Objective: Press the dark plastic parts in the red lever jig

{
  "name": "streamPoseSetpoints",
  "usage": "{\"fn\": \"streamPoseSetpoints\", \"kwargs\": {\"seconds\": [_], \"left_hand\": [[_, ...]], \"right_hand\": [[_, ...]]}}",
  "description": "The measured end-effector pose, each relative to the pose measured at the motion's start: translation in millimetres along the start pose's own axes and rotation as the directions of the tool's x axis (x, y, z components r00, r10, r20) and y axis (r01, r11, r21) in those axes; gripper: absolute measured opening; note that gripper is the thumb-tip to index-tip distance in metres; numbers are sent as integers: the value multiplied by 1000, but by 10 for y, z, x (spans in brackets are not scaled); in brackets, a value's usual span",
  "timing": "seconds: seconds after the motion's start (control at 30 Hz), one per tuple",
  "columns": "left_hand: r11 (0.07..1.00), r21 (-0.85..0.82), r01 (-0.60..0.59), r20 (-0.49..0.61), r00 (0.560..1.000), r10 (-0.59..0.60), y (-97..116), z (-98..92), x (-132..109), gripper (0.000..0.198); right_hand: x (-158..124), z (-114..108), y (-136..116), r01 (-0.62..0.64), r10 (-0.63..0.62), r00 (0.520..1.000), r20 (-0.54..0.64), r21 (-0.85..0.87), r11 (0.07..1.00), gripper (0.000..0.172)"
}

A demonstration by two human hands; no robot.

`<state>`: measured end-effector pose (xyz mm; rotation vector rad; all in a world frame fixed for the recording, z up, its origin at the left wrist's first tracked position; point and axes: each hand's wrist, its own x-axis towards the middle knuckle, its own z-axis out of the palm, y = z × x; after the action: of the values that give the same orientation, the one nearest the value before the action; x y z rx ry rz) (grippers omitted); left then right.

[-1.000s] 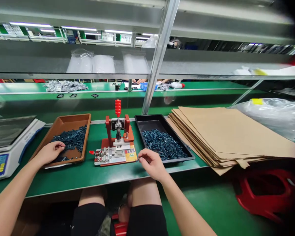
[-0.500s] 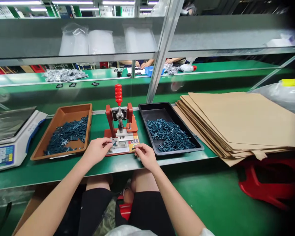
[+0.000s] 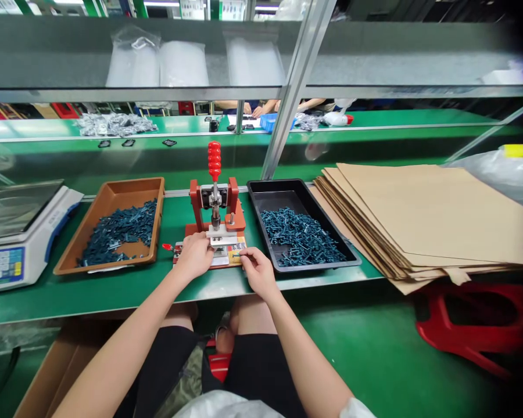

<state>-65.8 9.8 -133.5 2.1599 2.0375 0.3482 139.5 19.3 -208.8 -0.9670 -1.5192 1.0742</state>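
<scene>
A small toggle press (image 3: 215, 203) with a red ribbed handle (image 3: 214, 161) stands upright on the green bench before me. My left hand (image 3: 194, 256) lies over the left of its base, fingers curled against the metal fixture; what its fingertips hold, if anything, is hidden. Beside that hand a red-tipped lever (image 3: 168, 247) sticks out to the left. My right hand (image 3: 260, 271) is closed in a pinch at the base's right front corner. Between its thumb and forefinger is a small dark pin-like part (image 3: 237, 255), above a yellow label.
Left of the press is a brown tray (image 3: 108, 187) of small dark-blue parts, then a weighing scale (image 3: 21, 232). On the right lie a black tray (image 3: 283, 194) of pin-like parts and stacked cardboard sheets (image 3: 427, 215). Across the bench, a co-worker's hands (image 3: 255, 110) show behind the metal frame.
My left hand has moved right, farther over the fixture, uncovering the red-tipped lever. My right hand has stayed near the corner with the pin-like part. The view has shifted slightly.
</scene>
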Motion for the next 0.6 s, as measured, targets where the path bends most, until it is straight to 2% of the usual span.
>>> {"fn": "streamPoseSetpoints", "kwargs": {"seconds": [0.1,0.2,0.3,0.43,0.6], "left_hand": [[999,20,35,15,999,-35,49,-25,26,27],[998,25,61,29,998,-62,49,-59,48,27],[1000,-23,-16,72,997,17,-13,-85,40,27],[995,-76,-67,64,995,72,-86,-85,18,32],[989,-132,-60,18,998,62,-95,-53,14,33]], "right_hand": [[15,35,-28,7,-6,1000,18,-54,999,15],[117,67,-108,117,-113,993,35,-175,978,12],[283,112,-156,196,-178,980,93,-249,949,12],[447,222,-109,186,-139,967,213,-216,959,15],[482,333,-33,153,-108,967,231,-190,970,19]]}}
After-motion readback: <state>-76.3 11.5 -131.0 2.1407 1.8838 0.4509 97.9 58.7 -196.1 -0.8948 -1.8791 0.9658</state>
